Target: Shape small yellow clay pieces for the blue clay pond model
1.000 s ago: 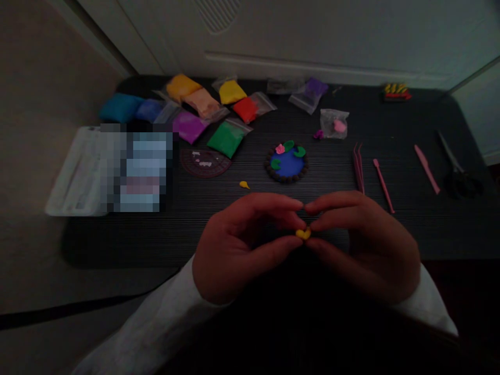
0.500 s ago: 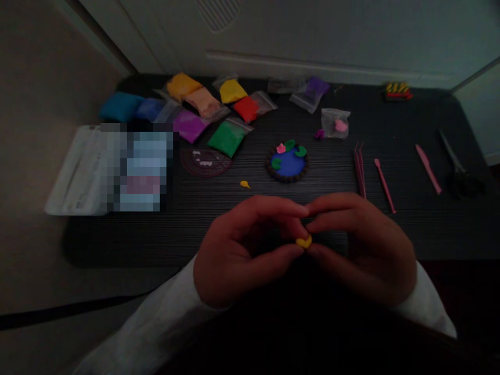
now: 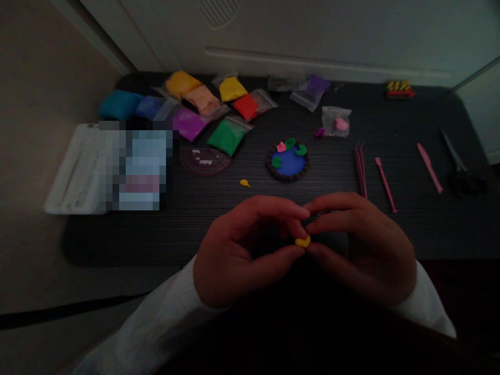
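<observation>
Between the fingertips of both hands sits a small curved piece of yellow clay. My left hand pinches it from the left with thumb and fingers. From the other side, my right hand presses it with thumb and fingertips. Beyond the hands lies a clay pond, blue with a brown beaded rim, green lily pads and a pink flower. A small teardrop of yellow clay rests on the dark table, to the left of the pond.
Bags of coloured clay, including a green one, lie at the back left near a white tray. To the right are tweezers, a thin pink tool, a pink knife and scissors. A purple protractor lies flat.
Both hands keep their pinch on the yellow clay, which has shifted very slightly to the left. The things on the table stay in place; the view tilts a little.
</observation>
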`<state>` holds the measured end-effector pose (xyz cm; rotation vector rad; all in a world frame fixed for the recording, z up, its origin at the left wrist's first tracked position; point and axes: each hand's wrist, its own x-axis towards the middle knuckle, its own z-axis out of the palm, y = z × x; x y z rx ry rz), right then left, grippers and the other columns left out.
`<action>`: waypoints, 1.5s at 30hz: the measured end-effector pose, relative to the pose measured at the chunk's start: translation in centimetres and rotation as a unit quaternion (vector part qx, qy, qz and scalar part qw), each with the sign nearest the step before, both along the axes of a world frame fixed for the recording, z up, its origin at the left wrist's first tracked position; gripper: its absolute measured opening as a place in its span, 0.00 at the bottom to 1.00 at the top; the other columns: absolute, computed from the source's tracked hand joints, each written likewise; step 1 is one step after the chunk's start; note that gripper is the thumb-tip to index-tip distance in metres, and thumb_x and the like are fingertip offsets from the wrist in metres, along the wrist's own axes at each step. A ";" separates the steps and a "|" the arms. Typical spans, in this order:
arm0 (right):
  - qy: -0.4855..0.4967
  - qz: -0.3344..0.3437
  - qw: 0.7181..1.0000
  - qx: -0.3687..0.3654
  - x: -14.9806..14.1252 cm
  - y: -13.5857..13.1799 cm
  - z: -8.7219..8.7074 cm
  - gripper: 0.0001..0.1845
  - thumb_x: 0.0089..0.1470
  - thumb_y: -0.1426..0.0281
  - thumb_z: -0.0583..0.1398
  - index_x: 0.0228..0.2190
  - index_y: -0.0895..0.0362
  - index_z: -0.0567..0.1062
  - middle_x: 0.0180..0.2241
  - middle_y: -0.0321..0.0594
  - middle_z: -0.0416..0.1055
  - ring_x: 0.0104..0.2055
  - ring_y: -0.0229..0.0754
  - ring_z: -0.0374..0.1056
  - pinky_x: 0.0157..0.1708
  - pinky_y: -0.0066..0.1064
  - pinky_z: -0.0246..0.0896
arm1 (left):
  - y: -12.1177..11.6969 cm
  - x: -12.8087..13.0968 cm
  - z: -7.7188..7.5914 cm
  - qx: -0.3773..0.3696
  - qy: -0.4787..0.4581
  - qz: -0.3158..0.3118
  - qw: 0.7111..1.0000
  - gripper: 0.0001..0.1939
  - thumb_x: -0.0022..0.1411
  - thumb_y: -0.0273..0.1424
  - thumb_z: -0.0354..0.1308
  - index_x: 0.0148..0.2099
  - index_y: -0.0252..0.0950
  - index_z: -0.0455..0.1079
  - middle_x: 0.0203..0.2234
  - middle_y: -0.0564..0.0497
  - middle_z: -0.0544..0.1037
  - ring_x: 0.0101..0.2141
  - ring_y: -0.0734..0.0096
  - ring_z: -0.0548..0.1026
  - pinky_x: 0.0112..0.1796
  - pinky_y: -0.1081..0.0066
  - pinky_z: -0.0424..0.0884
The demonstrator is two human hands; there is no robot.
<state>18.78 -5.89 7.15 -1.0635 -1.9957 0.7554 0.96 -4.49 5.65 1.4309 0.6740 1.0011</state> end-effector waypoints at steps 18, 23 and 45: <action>0.122 -0.018 0.973 -0.195 0.2 -0.5 -0.7 0.11 0.47 0.73 0.58 0.36 0.54 0.69 0.37 0.37 0.66 0.40 0.36 0.63 0.39 0.28 0.59 | 0.0 0.0 -0.2 0.020 -0.030 -0.004 0.999 0.22 0.46 0.14 0.56 0.43 0.37 0.65 0.28 0.53 0.71 0.32 0.70 0.70 0.35 0.66 0.67; 0.240 0.020 0.902 -0.358 -0.4 -0.9 -0.9 0.07 0.50 0.70 0.56 0.34 0.51 0.69 0.30 0.33 0.67 0.32 0.34 0.64 0.34 0.28 0.60 | 0.2 0.0 -0.2 0.048 -0.017 -0.009 0.999 0.23 0.45 0.15 0.56 0.44 0.39 0.65 0.30 0.52 0.71 0.32 0.70 0.70 0.35 0.66 0.68; 0.159 -0.047 0.965 -0.201 -0.9 -1.3 -1.2 0.08 0.47 0.73 0.58 0.33 0.53 0.69 0.33 0.37 0.68 0.37 0.38 0.64 0.36 0.32 0.59 | -0.2 0.2 -0.5 0.045 0.007 0.055 0.997 0.25 0.44 0.16 0.59 0.46 0.38 0.64 0.31 0.53 0.73 0.34 0.71 0.70 0.36 0.69 0.68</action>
